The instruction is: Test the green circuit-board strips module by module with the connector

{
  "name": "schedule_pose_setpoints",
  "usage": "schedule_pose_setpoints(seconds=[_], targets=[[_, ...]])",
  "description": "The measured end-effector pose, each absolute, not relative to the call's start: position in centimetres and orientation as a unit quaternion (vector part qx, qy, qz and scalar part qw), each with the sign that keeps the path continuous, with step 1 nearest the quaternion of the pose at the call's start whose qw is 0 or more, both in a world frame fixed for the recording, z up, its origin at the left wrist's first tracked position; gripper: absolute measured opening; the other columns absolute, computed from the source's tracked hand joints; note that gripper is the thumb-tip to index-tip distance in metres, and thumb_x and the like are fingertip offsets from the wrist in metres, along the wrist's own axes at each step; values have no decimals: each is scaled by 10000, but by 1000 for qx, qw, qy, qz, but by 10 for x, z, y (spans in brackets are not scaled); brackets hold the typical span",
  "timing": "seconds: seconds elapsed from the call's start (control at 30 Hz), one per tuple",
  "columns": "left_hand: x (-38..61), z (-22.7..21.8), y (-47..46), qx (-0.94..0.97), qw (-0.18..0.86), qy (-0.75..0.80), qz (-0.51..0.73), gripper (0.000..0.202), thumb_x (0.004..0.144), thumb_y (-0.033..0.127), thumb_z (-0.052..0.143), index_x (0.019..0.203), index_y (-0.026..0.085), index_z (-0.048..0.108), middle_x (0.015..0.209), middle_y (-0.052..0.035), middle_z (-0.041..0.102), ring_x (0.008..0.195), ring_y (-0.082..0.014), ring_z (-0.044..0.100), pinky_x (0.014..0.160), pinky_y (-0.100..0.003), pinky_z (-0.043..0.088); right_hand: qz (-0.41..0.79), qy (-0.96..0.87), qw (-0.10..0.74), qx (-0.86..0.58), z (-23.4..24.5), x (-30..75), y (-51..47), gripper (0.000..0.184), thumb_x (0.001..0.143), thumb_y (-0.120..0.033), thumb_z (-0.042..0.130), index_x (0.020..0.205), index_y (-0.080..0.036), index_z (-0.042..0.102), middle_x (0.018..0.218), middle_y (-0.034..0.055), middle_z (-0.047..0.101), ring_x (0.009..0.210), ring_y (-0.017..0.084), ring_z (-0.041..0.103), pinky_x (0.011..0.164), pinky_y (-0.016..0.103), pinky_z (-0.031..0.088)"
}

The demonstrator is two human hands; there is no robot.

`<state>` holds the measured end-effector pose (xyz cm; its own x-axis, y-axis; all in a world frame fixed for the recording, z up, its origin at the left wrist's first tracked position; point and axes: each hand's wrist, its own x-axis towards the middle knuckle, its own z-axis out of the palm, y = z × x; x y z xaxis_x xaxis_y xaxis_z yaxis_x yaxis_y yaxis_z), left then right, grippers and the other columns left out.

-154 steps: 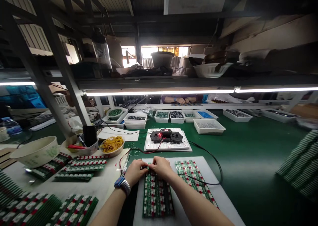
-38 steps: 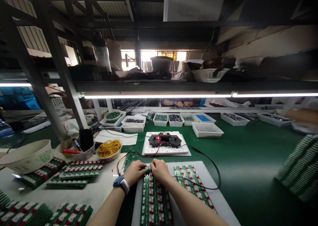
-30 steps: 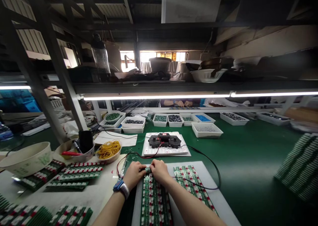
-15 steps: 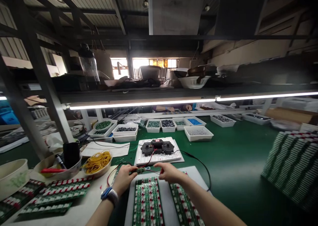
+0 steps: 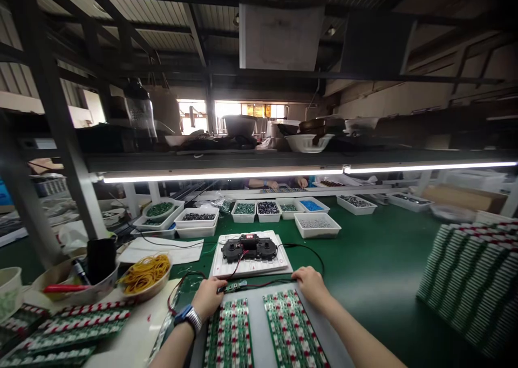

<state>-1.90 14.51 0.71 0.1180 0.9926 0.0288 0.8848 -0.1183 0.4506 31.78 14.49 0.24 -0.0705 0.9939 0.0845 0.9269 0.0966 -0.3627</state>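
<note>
My left hand [image 5: 207, 299], with a watch on its wrist, pinches the left end of a small green circuit board [image 5: 234, 287]. A thin dark red and black cable [image 5: 267, 285] runs from that board's right end to my right hand [image 5: 311, 286], whose fingers are closed on it; the fingertips are partly hidden. Just behind lies a black two-speaker unit [image 5: 250, 248] on a white foam tray [image 5: 216, 266]. Below my hands, two panels of small green boards, a left panel [image 5: 229, 333] and a right panel [image 5: 294, 327], rest on a pale sheet [image 5: 258, 325].
Several white bins of small parts, one with blue pieces [image 5: 311, 205], stand at the back. At left are a bowl of yellow rubber bands [image 5: 145, 273], a bowl with a red pen [image 5: 67, 288] and more board panels [image 5: 81, 325]. A tall board stack [image 5: 465, 287] stands right.
My right hand has moved right, away from the left hand, and the cable now stretches between them. My left hand stays by the small board. The view has shifted slightly.
</note>
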Motion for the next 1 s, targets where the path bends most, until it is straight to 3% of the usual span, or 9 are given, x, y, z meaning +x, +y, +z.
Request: schedule_pose_setpoints(seconds=[0.13,0.23,0.43,0.53,0.6,0.7,0.77,0.9,1.0], targets=[[-40,12,93,744,116,633,180,540,820,291,525,1342,163,572,1361,-119,583,1327,-304,450,1147,-432,299,119,-739,153,-645,-3,325,97,457,921,-257,378,1282,-170,644,1381,85,583,1359,274,427,1138,407,314],[-51,8,42,734,185,632,166,626,824,505,570,1367,193,553,1448,-124,492,1424,-387,287,1172,-562,206,170,-734,117,-647,-11,333,53,592,953,-479,336,1431,-166,489,1524,79,398,1456,316,243,1187,522,205],[-33,-12,-9,678,324,618,229,718,747,575,682,1361,226,558,1442,-170,476,1408,-438,287,1159,-625,141,213,-721,75,-655,-19,327,20,716,907,-616,383,1441,-148,473,1565,87,292,1476,342,106,1199,536,149],[-25,-16,-10,637,357,609,309,702,744,551,695,1348,214,573,1461,-168,463,1418,-410,287,1174,-584,155,221,-699,123,-669,-20,319,23,669,892,-570,438,1367,-115,561,1535,122,358,1468,349,156,1198,509,180],[-21,-11,-9,577,419,577,399,681,762,522,694,1350,207,561,1463,-146,472,1389,-372,365,1167,-508,259,239,-676,168,-677,-20,315,24,637,865,-522,486,1329,-100,595,1490,145,432,1454,349,221,1194,482,210],[-14,4,-8,404,536,542,506,733,784,443,703,1425,201,443,1445,-135,492,1235,-314,559,1018,-386,481,285,-625,249,-683,-15,309,22,601,800,-463,537,1284,-119,634,1420,141,528,1417,335,331,1170,439,282],[-7,14,-6,300,588,528,534,734,789,361,710,1440,209,409,1363,-131,569,1107,-282,647,906,-350,549,318,-583,326,-673,-9,302,20,585,740,-439,576,1241,-152,665,1372,121,582,1353,330,439,1123,417,362],[4,24,1,243,666,471,525,542,796,240,696,1312,161,550,1114,-122,715,933,-254,715,828,-331,575,427,-491,464,-600,9,286,15,597,673,-431,664,1215,-181,674,1043,73,753,954,291,698,818,372,569],[5,28,1,214,677,462,532,545,792,208,703,1313,173,548,1057,-104,738,900,-239,726,797,-313,581,486,-430,533,-543,25,271,6,604,686,-444,728,1222,-172,660,846,50,765,755,257,711,674,348,580]])
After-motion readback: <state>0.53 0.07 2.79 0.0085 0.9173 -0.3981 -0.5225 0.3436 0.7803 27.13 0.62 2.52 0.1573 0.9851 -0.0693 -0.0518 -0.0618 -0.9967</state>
